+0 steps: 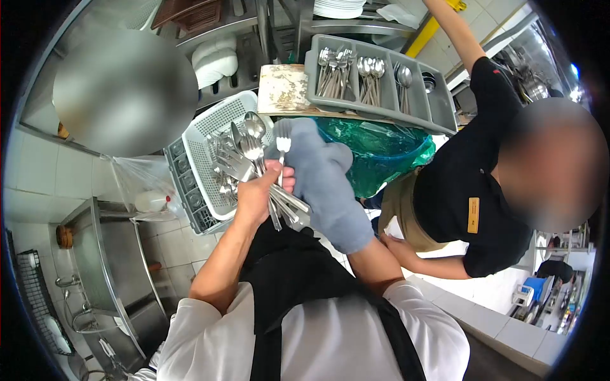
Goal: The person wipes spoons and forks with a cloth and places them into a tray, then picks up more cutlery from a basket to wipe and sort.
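Observation:
My left hand (257,193) is closed round a bunch of metal cutlery (251,149); spoon bowls and fork tines point up and away, and the handles stick out below the fist. A single fork (283,143) stands at the right of the bunch, against the cloth. A grey-blue cloth (318,184) is wrapped over my right hand, beside the bunch; the fingers are hidden under it and only the forearm (375,263) shows. Beneath the left hand is a pale perforated basket (200,168) with more loose cutlery in it.
A grey divided cutlery tray (394,60) holds sorted cutlery, on a worn board (283,89). Below hangs a green plastic bag (375,152). A grey rack (184,184) is under the basket. A person in black (457,178) stands close at right. A metal sink (114,254) is at left.

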`<state>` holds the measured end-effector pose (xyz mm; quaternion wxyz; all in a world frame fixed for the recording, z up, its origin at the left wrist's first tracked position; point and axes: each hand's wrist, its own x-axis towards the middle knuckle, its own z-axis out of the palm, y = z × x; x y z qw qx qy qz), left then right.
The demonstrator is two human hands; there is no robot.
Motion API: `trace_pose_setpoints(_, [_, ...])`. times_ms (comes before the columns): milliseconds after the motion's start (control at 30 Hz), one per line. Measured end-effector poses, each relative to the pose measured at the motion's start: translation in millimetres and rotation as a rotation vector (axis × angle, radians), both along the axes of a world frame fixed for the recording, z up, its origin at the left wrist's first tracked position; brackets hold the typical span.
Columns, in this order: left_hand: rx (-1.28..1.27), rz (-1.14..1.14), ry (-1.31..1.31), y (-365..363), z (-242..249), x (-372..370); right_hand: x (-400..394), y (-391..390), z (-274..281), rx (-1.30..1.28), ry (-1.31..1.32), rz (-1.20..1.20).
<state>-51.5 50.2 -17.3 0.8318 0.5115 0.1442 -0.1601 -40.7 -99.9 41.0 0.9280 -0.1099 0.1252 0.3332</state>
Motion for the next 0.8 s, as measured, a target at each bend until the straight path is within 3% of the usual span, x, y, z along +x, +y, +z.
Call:
trace_pose_setpoints(133, [0.123, 0.024, -0.234, -16.0, -15.7, -12.1, 2.3, -1.7, -8.4, -0.222, -0.271, -0.154])
trace_pose_setpoints(267, [0.115, -0.058, -0.075, -19.5, 4.7, -16.3, 12.2, -6.1, -5.9, -0.435, -0.416, -0.312])
trace_pose_setpoints(533, [0.222, -0.288, -0.079, 23.8, -0.5, 3.5, 46.0, -13.9, 9.8, -0.869, -0.395, -0.572])
trace_pose_setpoints(600, [0.155, -0.118, -0.06, 31.4, -8.7, 12.3, 48.1, -7.2, -4.6, -0.897, -0.338, -0.565])
trace_pose_setpoints(667, [0.068, -0.184, -0.058, 39.2, -7.6, 29.8, 51.4, -5.3, -36.4, -1.697, -0.729, -0.545])
trace_pose_setpoints(700, [0.064, -0.196, -0.058, 37.9, -2.8, 35.0, 49.6, 4.3, -34.0, -1.71, -0.72, -0.543])
trace_pose_setpoints(800, [0.068, -0.267, -0.013, 33.4, 3.2, 42.1, 47.1, 49.8, -15.7, -2.911, -1.151, 0.379])
